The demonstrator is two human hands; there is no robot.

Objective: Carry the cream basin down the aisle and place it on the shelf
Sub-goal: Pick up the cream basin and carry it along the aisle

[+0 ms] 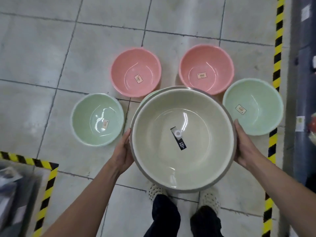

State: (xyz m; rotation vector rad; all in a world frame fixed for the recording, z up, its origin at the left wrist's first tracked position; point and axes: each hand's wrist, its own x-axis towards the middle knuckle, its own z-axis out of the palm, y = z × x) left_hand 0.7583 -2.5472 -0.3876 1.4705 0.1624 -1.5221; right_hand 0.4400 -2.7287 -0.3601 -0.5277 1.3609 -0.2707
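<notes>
The cream basin (196,117), large and round with a grey rim and a black label inside, is held above the tiled floor in front of me. My left hand (122,154) grips its left rim and my right hand (245,147) grips its right rim. Under its far-left edge the rim of another pale green basin (145,98) shows, mostly hidden. No shelf surface for the basin is clearly in view.
On the floor stand two pink basins (136,65) (206,62) ahead and green basins at left (97,113) and right (253,103). Yellow-black tape (277,48) edges dark shelving (302,82) on the right and a blurred unit (15,194) at lower left. My feet are below the basin.
</notes>
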